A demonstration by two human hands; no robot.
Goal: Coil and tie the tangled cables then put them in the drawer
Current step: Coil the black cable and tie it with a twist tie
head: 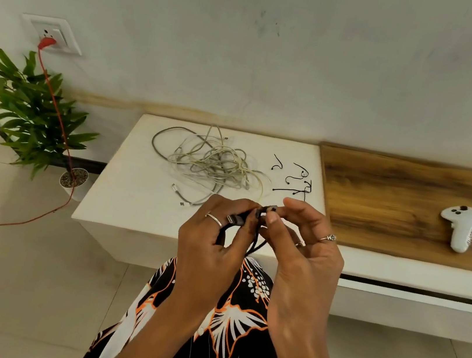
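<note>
Both hands, the left hand (214, 237) and right hand (306, 250), pinch a black cable (252, 242) at 6 o'clock, its coil seemingly just begun. The tangled pale cables (215, 163) at 12 o'clock on the desk (134, 194) lie untouched, black ties (295, 181) at 1 o'clock unused, so most work remains; no drawer stands open.

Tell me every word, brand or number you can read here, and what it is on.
Controller: dark lettering runs along its grip, too blurred to read.
Wall socket: no marking can be made out.
Cables, ties and the black cable in both hands: no text shows.
Nothing else carries writing.
</note>
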